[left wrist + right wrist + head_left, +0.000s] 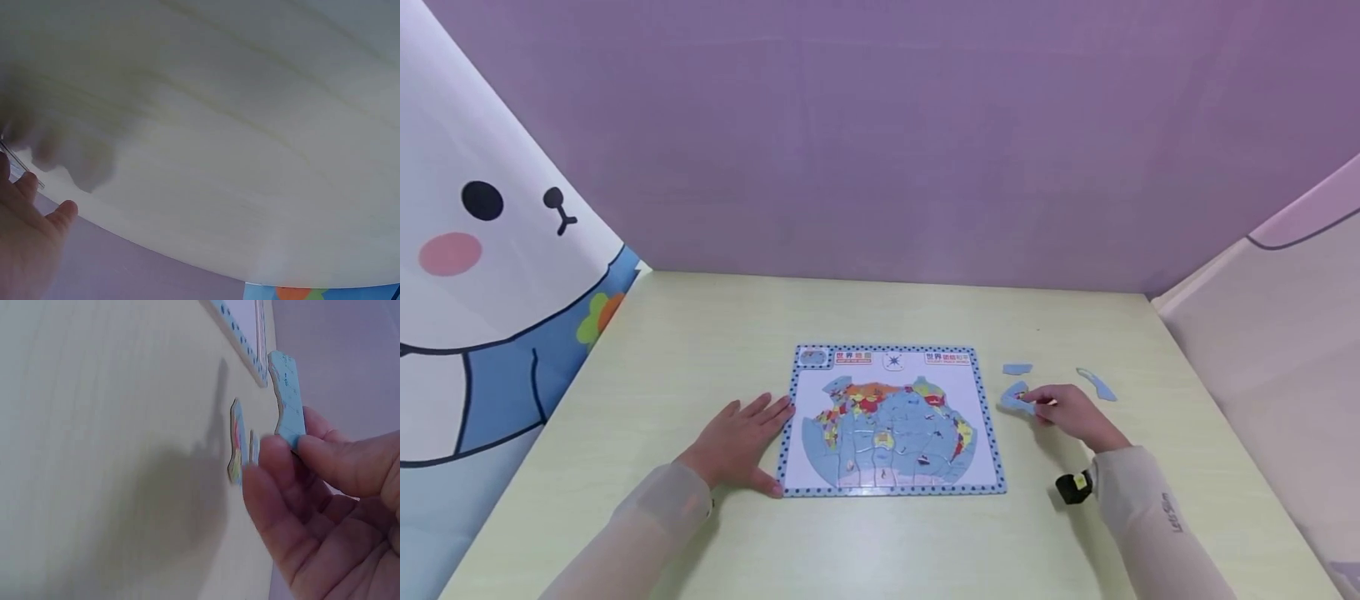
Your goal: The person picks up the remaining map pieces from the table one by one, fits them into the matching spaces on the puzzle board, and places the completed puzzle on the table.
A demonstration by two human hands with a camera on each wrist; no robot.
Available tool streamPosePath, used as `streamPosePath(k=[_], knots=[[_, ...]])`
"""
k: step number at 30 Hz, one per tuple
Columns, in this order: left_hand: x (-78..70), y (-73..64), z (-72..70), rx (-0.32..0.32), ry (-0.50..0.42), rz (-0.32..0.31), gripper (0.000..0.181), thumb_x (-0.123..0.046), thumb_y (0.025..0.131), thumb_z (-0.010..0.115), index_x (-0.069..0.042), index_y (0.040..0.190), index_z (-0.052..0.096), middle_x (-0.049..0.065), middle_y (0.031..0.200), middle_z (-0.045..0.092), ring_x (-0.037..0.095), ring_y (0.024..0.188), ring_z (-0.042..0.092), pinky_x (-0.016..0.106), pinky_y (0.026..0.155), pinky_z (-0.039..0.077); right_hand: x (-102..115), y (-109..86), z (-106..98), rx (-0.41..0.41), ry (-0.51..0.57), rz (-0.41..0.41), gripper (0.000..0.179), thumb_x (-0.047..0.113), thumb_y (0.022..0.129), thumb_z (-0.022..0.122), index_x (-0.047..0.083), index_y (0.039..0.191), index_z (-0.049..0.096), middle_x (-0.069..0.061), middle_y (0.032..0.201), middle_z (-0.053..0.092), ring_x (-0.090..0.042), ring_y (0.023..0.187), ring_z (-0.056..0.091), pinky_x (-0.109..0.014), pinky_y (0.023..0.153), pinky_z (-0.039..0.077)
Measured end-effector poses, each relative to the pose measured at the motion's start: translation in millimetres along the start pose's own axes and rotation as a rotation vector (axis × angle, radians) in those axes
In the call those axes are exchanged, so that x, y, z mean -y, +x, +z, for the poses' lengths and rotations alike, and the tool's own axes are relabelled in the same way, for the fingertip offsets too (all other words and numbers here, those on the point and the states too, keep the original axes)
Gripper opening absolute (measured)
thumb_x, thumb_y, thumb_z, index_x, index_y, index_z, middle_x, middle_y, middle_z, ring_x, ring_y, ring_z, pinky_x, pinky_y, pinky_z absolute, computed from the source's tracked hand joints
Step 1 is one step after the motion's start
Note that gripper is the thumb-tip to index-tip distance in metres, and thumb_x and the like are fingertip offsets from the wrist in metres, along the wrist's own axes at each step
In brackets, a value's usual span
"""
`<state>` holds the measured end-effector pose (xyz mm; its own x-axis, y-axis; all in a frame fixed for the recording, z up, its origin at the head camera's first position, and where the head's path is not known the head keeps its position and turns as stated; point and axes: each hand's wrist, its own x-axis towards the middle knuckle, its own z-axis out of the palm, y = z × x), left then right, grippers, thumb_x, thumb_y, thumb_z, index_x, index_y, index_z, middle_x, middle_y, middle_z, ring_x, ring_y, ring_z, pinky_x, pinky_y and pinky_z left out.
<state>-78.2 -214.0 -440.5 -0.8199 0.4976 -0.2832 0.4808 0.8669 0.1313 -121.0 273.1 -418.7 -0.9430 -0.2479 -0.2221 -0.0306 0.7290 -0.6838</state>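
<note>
The world-map puzzle board point(891, 492) lies flat on the table, most of its map filled with fitted pieces. My left hand point(737, 442) rests at the board's left edge, fingers spread; in the left wrist view only part of that hand point(31, 231) shows. To the right of the board, my right hand point(1067, 412) pinches a light-blue puzzle piece point(289, 397) between thumb and fingers, raised off the table. Below it in the right wrist view lies a piece with red and yellow patches point(237, 444), partly hidden by a fingertip.
A small blue piece point(1017, 368) lies near the board's upper right side. Farther right is a long curved piece point(1097, 384). A purple backdrop point(895, 167) rises behind the table, and a cloth with a cartoon animal point(497, 250) hangs on the left.
</note>
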Motion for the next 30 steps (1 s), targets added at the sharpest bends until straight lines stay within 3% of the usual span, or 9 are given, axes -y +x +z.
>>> streamPosePath(k=[4,13,22,30], knots=[[3.0,-0.5,-0.8,0.007,-0.003,0.010,0.111,-0.069,0.063,0.073,-0.006,0.147,0.037,0.012,0.154,0.031,0.038,0.141,0.022,0.063,0.108,0.021,9,5.9,6,0.032,0.075,0.030,0.023,-0.009,0.090,0.052,-0.014,0.109,0.064,-0.018,0.098,0.065,-0.017,0.075,0.058,-0.031,0.070,0.054],[7.5,0.1,-0.9,-0.004,0.010,0.039,0.109,-0.070,0.067,0.069,-0.007,0.148,0.034,0.011,0.155,0.029,0.036,0.143,0.019,0.061,0.110,0.018,23,19.6,18,0.079,0.149,0.008,0.022,-0.008,0.090,0.054,-0.013,0.108,0.065,-0.019,0.101,0.065,-0.019,0.081,0.062,-0.033,0.075,0.055],[1.9,0.1,2.8,0.018,0.024,0.040,0.107,-0.072,0.068,0.066,-0.008,0.149,0.034,0.009,0.155,0.030,0.035,0.143,0.019,0.060,0.111,0.016,38,31.8,26,0.109,0.143,0.006,0.022,-0.008,0.090,0.054,-0.012,0.109,0.065,-0.019,0.102,0.064,-0.019,0.083,0.062,-0.031,0.076,0.055],[2.6,-1.7,-0.9,0.010,0.031,0.052,0.107,-0.071,0.069,0.066,-0.007,0.148,0.034,0.011,0.154,0.031,0.036,0.143,0.020,0.060,0.111,0.016,53,45.8,29,0.125,0.142,0.072,0.024,-0.007,0.090,0.053,-0.010,0.111,0.065,-0.019,0.108,0.064,-0.019,0.083,0.060,-0.031,0.076,0.054]])
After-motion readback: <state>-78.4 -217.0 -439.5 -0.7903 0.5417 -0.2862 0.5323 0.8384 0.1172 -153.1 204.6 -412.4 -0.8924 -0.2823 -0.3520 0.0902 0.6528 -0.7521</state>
